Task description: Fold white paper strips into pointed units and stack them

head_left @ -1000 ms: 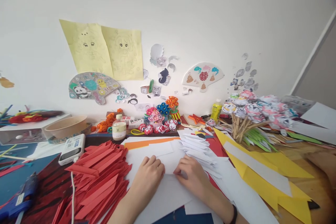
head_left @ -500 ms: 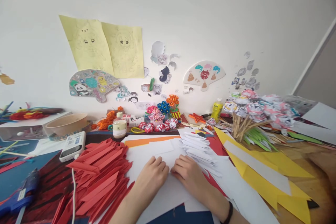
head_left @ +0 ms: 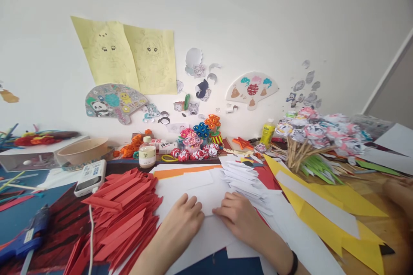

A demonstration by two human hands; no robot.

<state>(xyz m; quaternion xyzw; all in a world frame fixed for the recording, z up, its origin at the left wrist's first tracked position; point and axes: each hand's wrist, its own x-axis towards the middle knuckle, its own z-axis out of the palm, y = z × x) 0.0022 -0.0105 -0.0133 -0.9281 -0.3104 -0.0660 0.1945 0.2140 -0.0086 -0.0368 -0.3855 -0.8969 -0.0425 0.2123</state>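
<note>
- Paper (head_left: pixel 208 209): white, set between the 2 hands; its near edge runs roughly left to right, crossing the gap from hand to hand. Both ends are hidden by fingers, so its long axis cannot be told for certain.
- Left hand (head_left: pixel 188 216): at the paper's left, back uppermost, fingers curled and close together; from where I stand, I cannot tell whether they pinch the paper or only press on it.
- Right hand (head_left: pixel 237 214): at the paper's right, fingers bent, the foremost fingertip reaching the paper's edge; its hold, if any, is likewise hidden.
- Nearness: the 2 hands flank the paper about evenly, fingers pointing inward and away from the body; neither hand is clearly nearer.
- Surroundings: white sheets (head_left: pixel 209 240) lie beneath the hands; red strips (head_left: pixel 124 215) are heaped to the left of the left hand, and white strips (head_left: pixel 245 182) are piled just beyond the right hand.
</note>
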